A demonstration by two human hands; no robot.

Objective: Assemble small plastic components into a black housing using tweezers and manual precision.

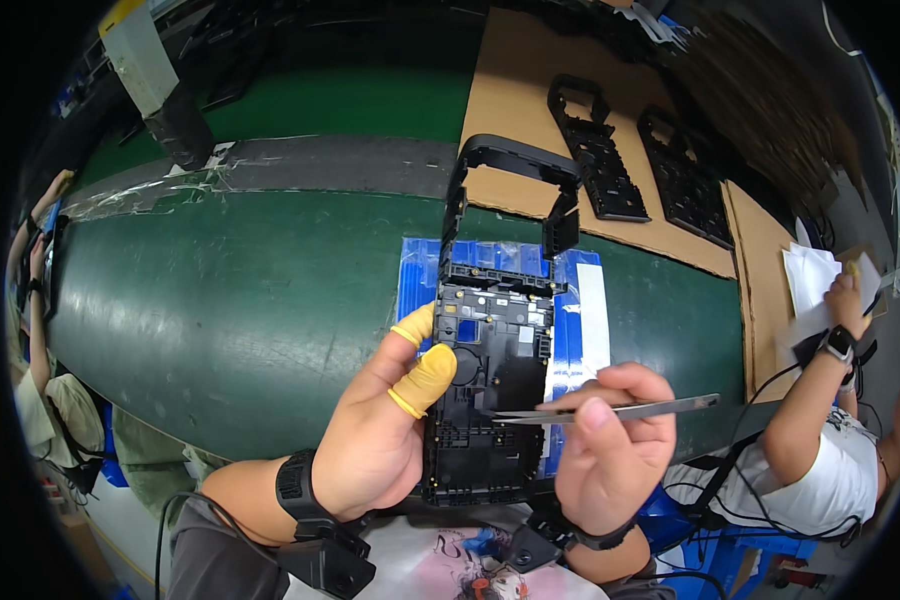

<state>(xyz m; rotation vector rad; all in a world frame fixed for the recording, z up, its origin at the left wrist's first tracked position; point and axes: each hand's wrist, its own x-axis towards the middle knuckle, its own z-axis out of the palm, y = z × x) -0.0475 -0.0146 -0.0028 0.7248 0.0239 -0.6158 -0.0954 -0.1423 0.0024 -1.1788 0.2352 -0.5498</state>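
A long black plastic housing [500, 370] with an open frame at its far end is gripped along its left edge by my left hand [375, 435]. Yellow finger cots cover that hand's thumb and one finger, and the thumb presses on the inner face. Small ribs, brass-coloured dots and a blue square show inside the housing. In my right hand [615, 455], a pair of metal tweezers [660, 408] is pinched between thumb and fingers. Its tips point left, over the lower middle of the housing; whether they touch it I cannot tell.
Beneath the housing lies a blue corrugated sheet [415, 262] with a white strip, on a green tabletop [240, 320]. Two similar black housings [610, 175] rest on cardboard [510, 95] at the far right. A grey post [160, 90] rises at the far left. People sit at both sides.
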